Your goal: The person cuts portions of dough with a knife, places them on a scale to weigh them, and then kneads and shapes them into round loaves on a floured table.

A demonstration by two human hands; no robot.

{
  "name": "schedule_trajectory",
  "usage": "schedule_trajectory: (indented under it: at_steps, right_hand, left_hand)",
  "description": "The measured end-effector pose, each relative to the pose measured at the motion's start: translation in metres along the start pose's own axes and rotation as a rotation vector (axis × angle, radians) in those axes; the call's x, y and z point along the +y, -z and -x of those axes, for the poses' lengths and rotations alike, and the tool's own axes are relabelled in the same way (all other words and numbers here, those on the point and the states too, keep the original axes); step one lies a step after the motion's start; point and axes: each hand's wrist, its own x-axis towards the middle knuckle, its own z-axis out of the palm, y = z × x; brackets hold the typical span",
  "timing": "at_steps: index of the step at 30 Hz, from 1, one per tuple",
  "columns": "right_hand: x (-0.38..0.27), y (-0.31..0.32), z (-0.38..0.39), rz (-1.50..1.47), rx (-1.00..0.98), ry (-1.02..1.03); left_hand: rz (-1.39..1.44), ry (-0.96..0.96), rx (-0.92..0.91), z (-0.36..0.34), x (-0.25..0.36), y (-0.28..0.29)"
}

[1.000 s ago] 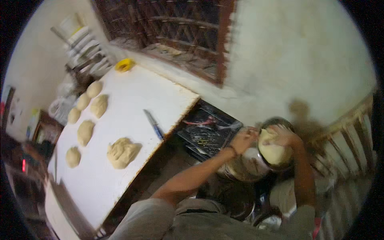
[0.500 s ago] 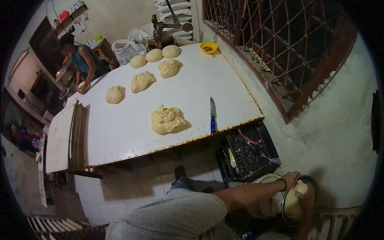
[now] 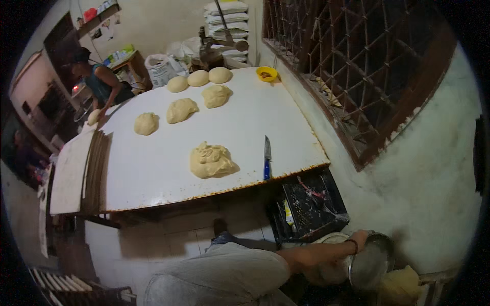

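My left hand [image 3: 360, 238], with a dark bracelet at the wrist, grips the rim of a metal bowl [image 3: 370, 260], whose inside shows no large mass. Beside it at the lower right is a pale yellow dough mass [image 3: 398, 284]; my right hand is not visible, perhaps hidden by it. Another round metal container [image 3: 332, 270] sits under my forearm. On the white table [image 3: 138, 173] lie a lumpy dough heap [image 3: 212, 162], three rougher portions [image 3: 181, 110], three smooth balls [image 3: 198, 78] and a blue-handled knife [image 3: 266, 158].
A co-worker [image 3: 102, 84] handles dough at the table's far left, beside stacked boards [image 3: 71, 173]; another person [image 3: 25, 153] is further left. A yellow bowl [image 3: 266, 74], stacked sacks [image 3: 227, 20], black trays [image 3: 311, 204] below the table and a barred window [image 3: 352, 71] surround it.
The dough has come out of the metal bowl to its lower right. The bowl now shows its inside, my left hand still at its rim. My right hand has dropped from sight.
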Motion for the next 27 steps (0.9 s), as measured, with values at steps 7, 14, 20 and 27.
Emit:
schedule_trajectory:
  at_steps: [7,14,20,27]
  right_hand:
    - [-0.1,0.025,-0.019,-0.098,0.075,0.403]
    - [-0.246,0.018,-0.056,-0.286,-0.034,1.031]
    - [-0.388,-0.021,-0.064,-0.459,-0.158,1.537]
    - [-0.563,-0.041,0.004,-0.31,-0.571,1.511]
  left_hand:
    - [-0.111,0.035,-0.161,0.055,0.094,0.059]
    - [0.244,-0.043,-0.081,0.137,0.092,0.201]
    - [0.655,0.003,0.222,0.238,0.024,0.351]
    - [1.141,-0.023,0.815,0.408,-0.086,0.527]
